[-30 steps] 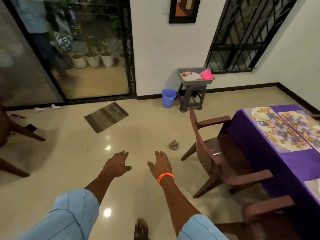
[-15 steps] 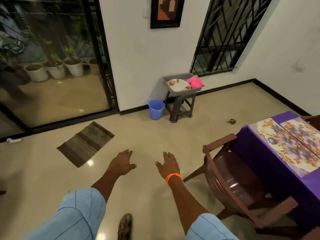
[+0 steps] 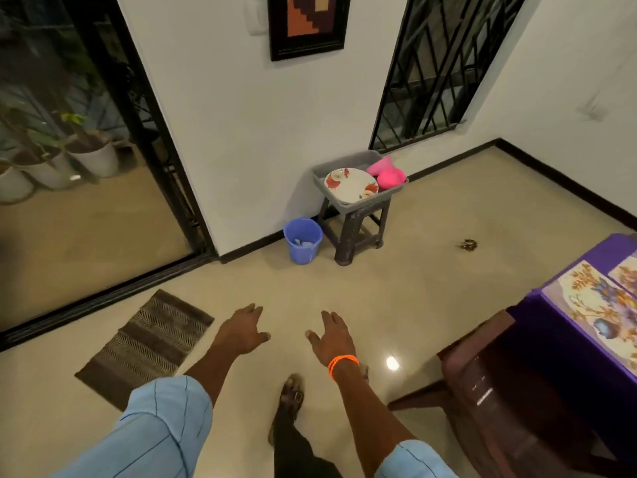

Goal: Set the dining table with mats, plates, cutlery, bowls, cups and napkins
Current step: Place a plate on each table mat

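Since the earlier frame, the grey tray [image 3: 386, 194] on its dark stool [image 3: 355, 232] sits larger and nearer the middle of the view, and the brown chair [image 3: 517, 408] has slid toward the lower right corner. Both arms reach forward over bare floor — left hand [image 3: 241, 334] and right hand [image 3: 331, 338], palms down, fingers loosely spread, holding nothing. An orange wristband [image 3: 343, 363] circles the right wrist.

Inside the tray: a floral plate [image 3: 351, 185] lying flat, and just beside it on the right a pink bowl [image 3: 391, 178] with a pink cup [image 3: 381, 165] behind it, tilted. A blue bucket [image 3: 303, 240] stands just left of the stool against the wall.

A striped doormat [image 3: 148, 343] lies at lower left, long axis running from the sliding door toward the viewer. At right, the purple-clothed dining table [image 3: 568, 326] carries floral placemats [image 3: 599, 312] side by side. Between hands and tray lies open floor; a small dark scrap [image 3: 467, 243] lies off to the right.
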